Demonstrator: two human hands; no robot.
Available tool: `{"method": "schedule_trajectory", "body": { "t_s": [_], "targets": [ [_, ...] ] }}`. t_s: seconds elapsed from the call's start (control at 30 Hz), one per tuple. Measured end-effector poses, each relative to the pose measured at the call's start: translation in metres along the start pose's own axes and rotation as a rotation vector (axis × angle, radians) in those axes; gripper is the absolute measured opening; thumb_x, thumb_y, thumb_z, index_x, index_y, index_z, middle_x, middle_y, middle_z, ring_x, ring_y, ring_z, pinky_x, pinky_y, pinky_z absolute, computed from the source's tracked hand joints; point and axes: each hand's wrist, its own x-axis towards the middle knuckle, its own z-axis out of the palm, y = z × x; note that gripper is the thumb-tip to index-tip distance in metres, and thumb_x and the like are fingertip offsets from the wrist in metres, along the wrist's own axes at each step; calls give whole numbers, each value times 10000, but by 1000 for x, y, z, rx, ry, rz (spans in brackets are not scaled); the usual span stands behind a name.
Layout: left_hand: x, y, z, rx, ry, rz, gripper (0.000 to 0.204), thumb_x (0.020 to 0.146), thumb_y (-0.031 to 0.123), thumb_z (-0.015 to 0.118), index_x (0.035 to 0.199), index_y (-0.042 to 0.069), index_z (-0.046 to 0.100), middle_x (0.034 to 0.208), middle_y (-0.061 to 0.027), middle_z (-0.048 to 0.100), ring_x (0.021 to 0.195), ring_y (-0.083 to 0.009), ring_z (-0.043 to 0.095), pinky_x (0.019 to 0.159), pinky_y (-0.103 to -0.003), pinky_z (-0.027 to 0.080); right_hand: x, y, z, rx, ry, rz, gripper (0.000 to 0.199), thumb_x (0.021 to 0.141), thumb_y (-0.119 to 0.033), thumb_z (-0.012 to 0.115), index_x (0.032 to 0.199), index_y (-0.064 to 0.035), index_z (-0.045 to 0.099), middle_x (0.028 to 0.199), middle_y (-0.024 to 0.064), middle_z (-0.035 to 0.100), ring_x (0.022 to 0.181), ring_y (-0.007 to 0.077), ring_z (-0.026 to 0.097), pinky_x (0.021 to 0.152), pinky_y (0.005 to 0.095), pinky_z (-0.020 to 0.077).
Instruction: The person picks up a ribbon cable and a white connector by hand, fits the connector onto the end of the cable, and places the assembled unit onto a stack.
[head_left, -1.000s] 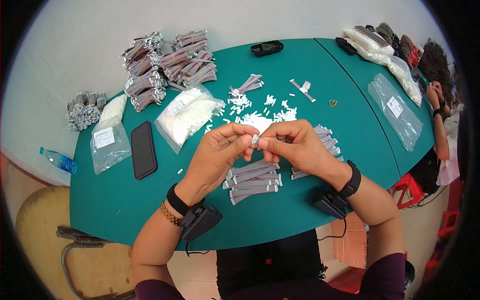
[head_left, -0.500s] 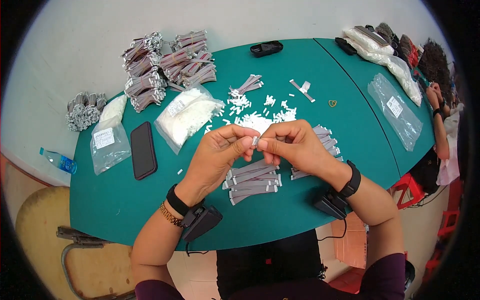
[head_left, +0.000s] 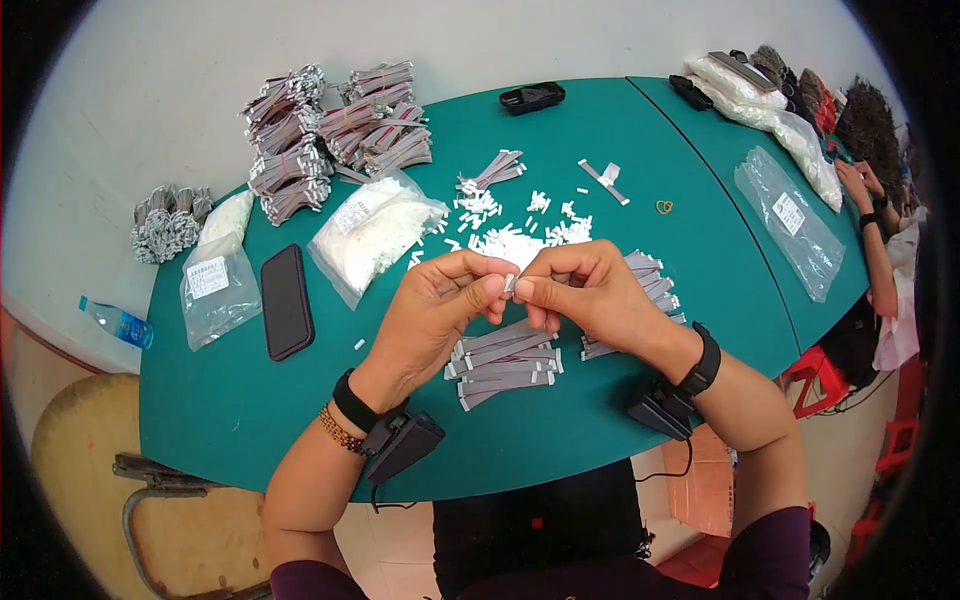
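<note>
My left hand (head_left: 455, 290) and my right hand (head_left: 572, 285) meet fingertip to fingertip above the middle of the table. Both are closed in a pinch on a small white connector (head_left: 510, 284); whether a ribbon cable trails from it is hidden by my fingers. Just beyond my hands lies a pile of loose white connector pieces (head_left: 510, 243). Grey flat ribbon cables (head_left: 505, 365) with white ends are stacked under and nearer than my hands. A second stack of ribbon cables (head_left: 655, 283) is partly covered by my right hand and wrist.
On the green table (head_left: 390, 450) lie a dark phone (head_left: 288, 302), a bag of white pieces (head_left: 370, 235), bundled ribbon cables (head_left: 290, 145), a black case (head_left: 532, 97) and a flat plastic bag (head_left: 790, 225). At far right, another person's arm (head_left: 875, 250) shows.
My hands hold nearly the same pinch in the same place. At far right, the other person's hands have shifted slightly.
</note>
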Motion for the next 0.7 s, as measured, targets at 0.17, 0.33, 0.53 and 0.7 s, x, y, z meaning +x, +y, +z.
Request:
{"method": "schedule_trajectory", "body": {
  "t_s": [0.17,0.33,0.53,0.7],
  "targets": [
    [0,0,0,23,2,17,179,862,96,593,1006,-10,594,832,-43,600,731,-90,539,659,-216,440,0,0,0,5,9,10,128,866,-104,584,818,-9,654,617,27,603,500,49,522,463,173,398],
    [0,0,0,-8,2,9,179,861,99,595,1003,-10,593,833,-44,601,732,-90,541,660,-216,442,0,2,2,15,27,-14,123,866,-101,585,821,-10,655,622,26,605,503,48,523,464,172,397],
    [0,0,0,-21,1,3,182,860,103,598,1002,-10,591,836,-44,601,733,-90,542,662,-215,442,0,3,3,26,36,-37,123,863,-104,590,816,-10,653,629,26,608,505,47,523,464,172,396],
    [0,0,0,61,17,43,172,852,88,604,991,-14,602,825,-45,605,718,-90,541,652,-216,445,-1,-1,1,5,14,20,133,863,-109,592,786,-14,645,617,25,604,502,45,519,460,172,391]
  ]
}}
